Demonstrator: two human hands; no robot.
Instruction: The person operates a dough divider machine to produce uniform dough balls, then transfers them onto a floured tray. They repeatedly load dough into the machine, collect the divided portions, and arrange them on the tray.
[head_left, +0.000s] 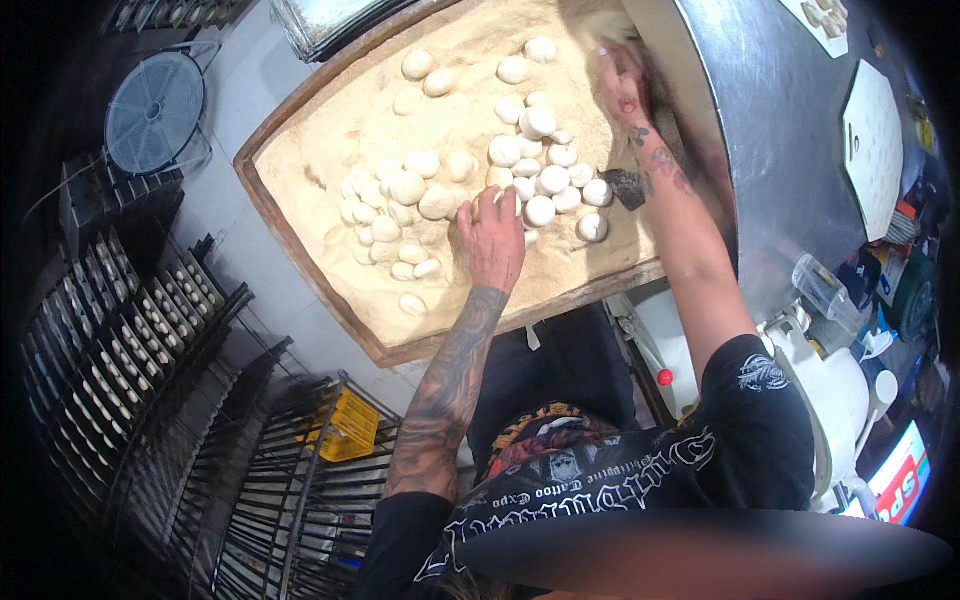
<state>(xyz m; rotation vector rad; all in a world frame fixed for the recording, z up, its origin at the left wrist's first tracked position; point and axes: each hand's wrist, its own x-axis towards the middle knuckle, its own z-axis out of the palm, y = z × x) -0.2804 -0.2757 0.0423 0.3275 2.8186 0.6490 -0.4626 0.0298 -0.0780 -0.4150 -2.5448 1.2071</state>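
Note:
Before me is a wooden-rimmed box (296, 300) filled with pale crumbs (322, 139). Smooth white dough balls (553, 180) lie clustered in its right half, one touching another. Crumb-coated dough balls (406, 187) are heaped left of them, with a few strays farther back. My left hand (493, 244) is between the two groups, its fingers curled over a dough ball (513, 202) that they partly hide. Toward the box's far right side, my right hand (624, 81) is blurred by motion beside a blur of crumbs; whether it holds anything is unclear.
A steel table (772, 150) borders the box's right side and bears a white board (874, 150) and a clear plastic container (825, 289). Metal trays (337, 22) lie beyond the box. Leftward are a floor fan (154, 112), tray racks (131, 352) and a yellow crate (349, 427).

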